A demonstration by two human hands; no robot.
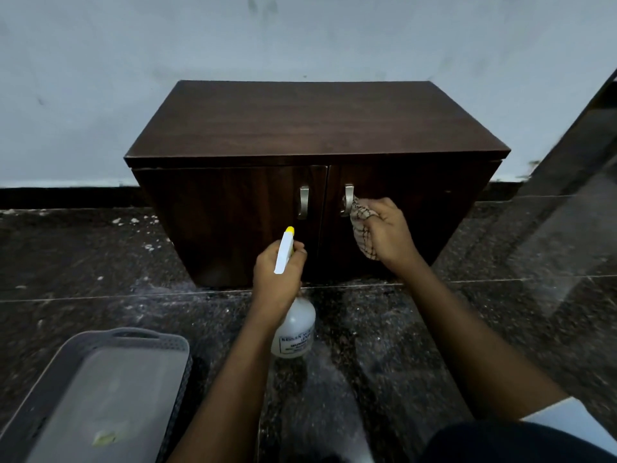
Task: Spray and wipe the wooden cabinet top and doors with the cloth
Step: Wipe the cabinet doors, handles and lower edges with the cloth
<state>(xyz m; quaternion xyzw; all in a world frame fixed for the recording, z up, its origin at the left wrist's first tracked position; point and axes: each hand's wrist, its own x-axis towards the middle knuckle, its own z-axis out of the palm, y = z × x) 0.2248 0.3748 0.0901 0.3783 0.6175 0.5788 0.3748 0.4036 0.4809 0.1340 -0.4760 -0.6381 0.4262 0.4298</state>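
A dark wooden cabinet (300, 121) stands against the wall, both doors closed, each with a silver handle. My right hand (387, 232) grips a bunched checked cloth (362, 228) and holds it against the right door, touching the right handle (347, 199). My left hand (275, 279) grips the neck of a clear spray bottle (295, 329) with a white trigger head and yellow nozzle (289, 230), which points at the left door near the left handle (303, 202).
A grey plastic basket (100, 379) sits on the dark speckled stone floor at the lower left. A dark glossy panel (574, 195) leans along the right side. The pale wall runs behind the cabinet.
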